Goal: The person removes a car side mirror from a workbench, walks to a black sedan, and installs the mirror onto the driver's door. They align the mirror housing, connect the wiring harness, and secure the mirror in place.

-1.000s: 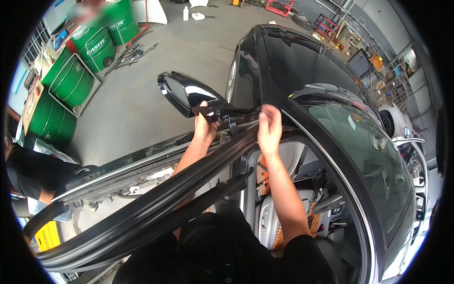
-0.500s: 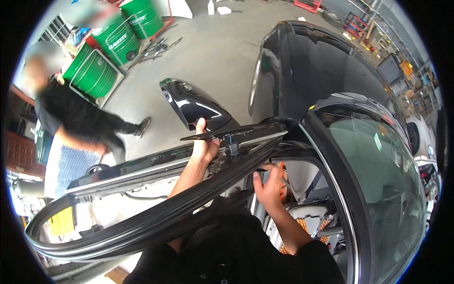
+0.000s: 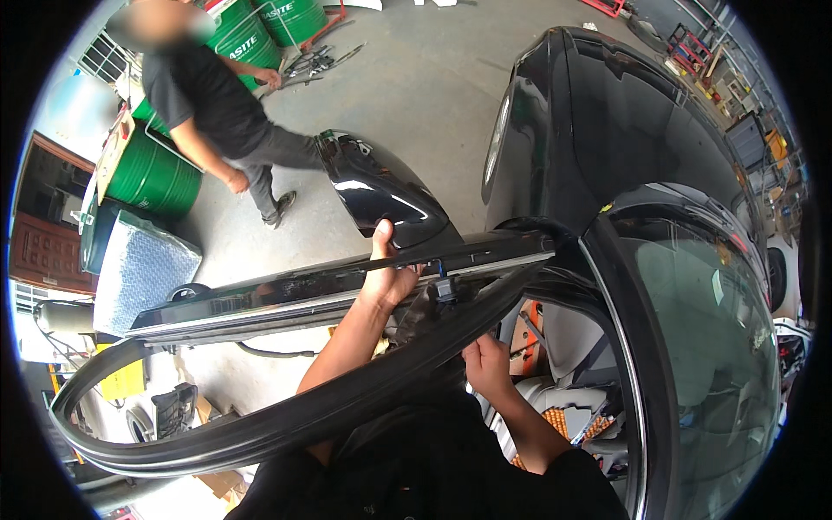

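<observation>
My left hand (image 3: 392, 276) reaches through the window opening of a black car door (image 3: 260, 299). It is closed on the base of a glossy black wing mirror (image 3: 386, 195), thumb up against the housing. Beside its fingers, a black connector (image 3: 445, 289) with a blue wire shows at the door's front corner. My right hand (image 3: 488, 364) is closed just under the black window frame (image 3: 364, 373), near its front end. Its fingertips are partly hidden, and what they hold, if anything, cannot be made out.
The black bonnet (image 3: 641, 130) and windscreen (image 3: 719, 329) lie ahead and right. A person in dark clothes (image 3: 212, 108) walks beyond the door on the left, near green drums (image 3: 156, 173) and a bubble-wrapped item (image 3: 143, 269). An orange object (image 3: 527, 338) shows inside the car.
My right hand has dropped slightly and its fingers have closed more. My left hand stays at the mirror. The person has moved right, towards the mirror. My view has shifted slightly.
</observation>
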Action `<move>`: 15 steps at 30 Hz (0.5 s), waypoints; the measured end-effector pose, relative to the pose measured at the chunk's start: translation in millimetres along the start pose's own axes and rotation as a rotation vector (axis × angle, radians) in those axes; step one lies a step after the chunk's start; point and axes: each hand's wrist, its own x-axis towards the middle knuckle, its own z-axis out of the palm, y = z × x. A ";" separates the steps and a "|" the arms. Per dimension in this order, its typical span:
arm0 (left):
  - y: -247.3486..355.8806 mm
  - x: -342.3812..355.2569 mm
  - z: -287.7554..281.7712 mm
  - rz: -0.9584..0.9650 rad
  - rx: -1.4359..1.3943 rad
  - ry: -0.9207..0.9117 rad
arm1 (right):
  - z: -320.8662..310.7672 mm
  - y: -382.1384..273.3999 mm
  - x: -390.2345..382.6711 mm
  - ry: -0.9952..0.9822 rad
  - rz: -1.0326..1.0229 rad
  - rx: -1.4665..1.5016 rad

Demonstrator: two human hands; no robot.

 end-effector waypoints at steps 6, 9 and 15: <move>-5.7 -1.8 15.6 0.028 0.016 -0.013 | 16.6 -6.1 7.9 0.015 -0.073 -0.068; -12.9 3.8 7.0 0.023 -0.027 -0.067 | 27.1 -0.2 7.2 0.052 -0.126 -0.103; -13.2 1.9 16.6 0.024 -0.073 -0.060 | 17.4 15.6 4.1 -0.012 0.018 -0.033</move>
